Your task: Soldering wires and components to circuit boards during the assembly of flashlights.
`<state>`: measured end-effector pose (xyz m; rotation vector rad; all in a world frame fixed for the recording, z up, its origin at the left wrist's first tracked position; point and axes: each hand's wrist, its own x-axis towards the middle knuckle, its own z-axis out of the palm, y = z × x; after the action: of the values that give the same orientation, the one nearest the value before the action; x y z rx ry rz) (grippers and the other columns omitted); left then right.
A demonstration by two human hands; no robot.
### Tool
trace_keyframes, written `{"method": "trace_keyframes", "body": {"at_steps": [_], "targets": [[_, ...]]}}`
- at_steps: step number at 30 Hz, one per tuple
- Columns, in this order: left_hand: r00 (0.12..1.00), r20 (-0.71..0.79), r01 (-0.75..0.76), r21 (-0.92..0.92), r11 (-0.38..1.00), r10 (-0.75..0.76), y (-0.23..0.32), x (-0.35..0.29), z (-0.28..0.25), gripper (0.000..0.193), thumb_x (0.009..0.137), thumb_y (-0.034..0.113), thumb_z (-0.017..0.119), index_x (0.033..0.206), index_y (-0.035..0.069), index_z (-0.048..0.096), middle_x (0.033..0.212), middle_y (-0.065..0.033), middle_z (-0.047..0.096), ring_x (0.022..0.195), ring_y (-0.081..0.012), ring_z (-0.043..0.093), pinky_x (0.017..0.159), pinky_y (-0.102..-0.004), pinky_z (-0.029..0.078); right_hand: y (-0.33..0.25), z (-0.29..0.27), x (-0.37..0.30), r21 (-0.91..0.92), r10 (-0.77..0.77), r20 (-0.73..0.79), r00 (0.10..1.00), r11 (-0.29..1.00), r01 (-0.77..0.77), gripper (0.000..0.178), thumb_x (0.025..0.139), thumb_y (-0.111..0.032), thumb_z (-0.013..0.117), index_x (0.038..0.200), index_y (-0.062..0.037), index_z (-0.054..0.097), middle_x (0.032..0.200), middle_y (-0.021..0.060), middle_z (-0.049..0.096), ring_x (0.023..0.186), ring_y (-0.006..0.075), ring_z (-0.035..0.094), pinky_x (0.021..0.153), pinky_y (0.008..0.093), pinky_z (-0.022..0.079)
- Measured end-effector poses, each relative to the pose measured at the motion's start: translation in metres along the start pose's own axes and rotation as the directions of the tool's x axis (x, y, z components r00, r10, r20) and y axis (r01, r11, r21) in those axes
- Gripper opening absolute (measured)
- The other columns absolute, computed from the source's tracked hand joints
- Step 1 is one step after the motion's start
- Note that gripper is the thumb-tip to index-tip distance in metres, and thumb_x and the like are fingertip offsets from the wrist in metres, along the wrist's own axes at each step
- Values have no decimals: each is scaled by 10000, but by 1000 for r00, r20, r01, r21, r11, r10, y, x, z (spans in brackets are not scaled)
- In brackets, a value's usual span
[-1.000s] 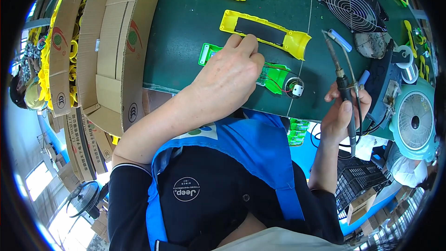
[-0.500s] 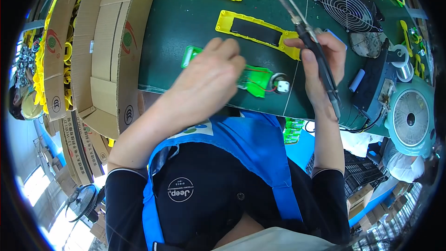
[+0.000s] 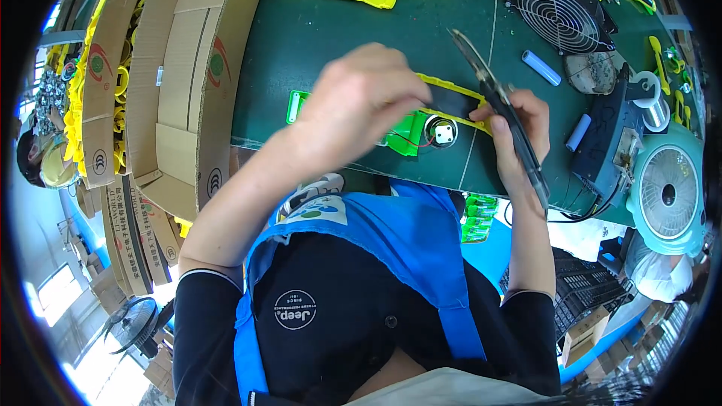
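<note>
Gripping soldering iron (image 3: 505, 116), right hand (image 3: 519, 131); left hand (image 3: 361, 101) curled over green part (image 3: 406, 139) near bench edge (image 3: 338, 164).

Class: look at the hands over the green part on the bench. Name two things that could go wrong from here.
1. The right hand holds a soldering iron whose tip points out over the yellow frame; it might scorch the plastic or touch the left hand close by.
2. The left hand covers much of the green part, so its thin wires near the round component could snag.
</note>
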<state>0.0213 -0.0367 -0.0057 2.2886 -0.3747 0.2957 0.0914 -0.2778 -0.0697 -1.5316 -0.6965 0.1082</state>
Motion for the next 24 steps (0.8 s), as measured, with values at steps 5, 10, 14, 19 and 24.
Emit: {"method": "trace_keyframes", "body": {"at_steps": [5,10,14,19,24], "targets": [[967,67,245,38,969,-247,-15,2,-15,93,762,2,677,840,36,640,792,-79,585,777,-245,553,665,-333,445,-19,-10,-8,-52,-20,-136,991,999,13,325,867,-182,708,1059,-13,508,927,143,627,796,181,626,724,304,509],[962,271,-106,305,946,21,-25,15,-2,73,776,82,675,778,72,603,921,-54,531,906,-218,513,795,-356,393,-25,-29,11,316,494,25,869,821,-476,218,878,-167,627,965,11,539,720,105,618,640,135,606,597,249,494],[953,299,-161,362,918,49,-30,18,6,63,773,116,673,769,89,617,905,-32,536,931,-194,524,828,-344,387,-26,-24,18,171,558,53,828,812,-558,220,864,-172,656,940,10,559,683,88,628,550,101,596,482,208,480],[940,338,-190,417,889,42,-29,20,8,48,754,111,674,756,91,631,886,-15,540,926,-175,527,841,-342,380,-25,-23,22,139,584,87,807,795,-590,210,862,-148,660,948,19,566,701,91,640,553,99,604,493,201,485],[936,348,-205,431,879,48,-28,22,7,28,754,97,668,745,88,643,869,-10,543,906,-163,525,845,-340,371,-29,-21,23,98,598,92,797,791,-604,200,861,-131,656,950,23,565,702,84,635,568,94,603,514,205,490]]}}
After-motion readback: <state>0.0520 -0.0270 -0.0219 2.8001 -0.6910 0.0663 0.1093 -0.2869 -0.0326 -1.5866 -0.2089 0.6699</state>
